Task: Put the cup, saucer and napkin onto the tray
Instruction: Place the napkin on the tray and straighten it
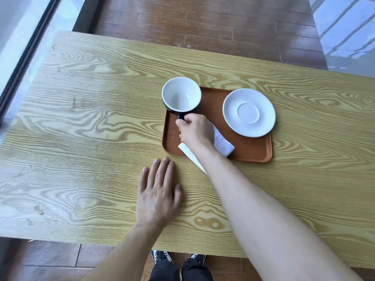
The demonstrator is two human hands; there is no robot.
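Right hand [194, 130] pinches the handle of the cup [181, 96], grip pressed together, cup at the tray's [251, 151] 10 o'clock corner, overhanging its rim. Saucer [249, 112] lies at 2 o'clock, napkin [222, 142] at 6, partly off the tray. Left hand [159, 193] rests spread on the surface [91, 118]. Advice: set the cup further inboard, level, before release. No legible writing.

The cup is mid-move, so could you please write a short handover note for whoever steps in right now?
Right hand: holds the cup by its handle over the tray's far left corner.
Left hand: flat on the table, holding nothing.
Done: saucer on the tray at the right; napkin on the tray, partly under the right arm.
Left: set the cup down and let go.
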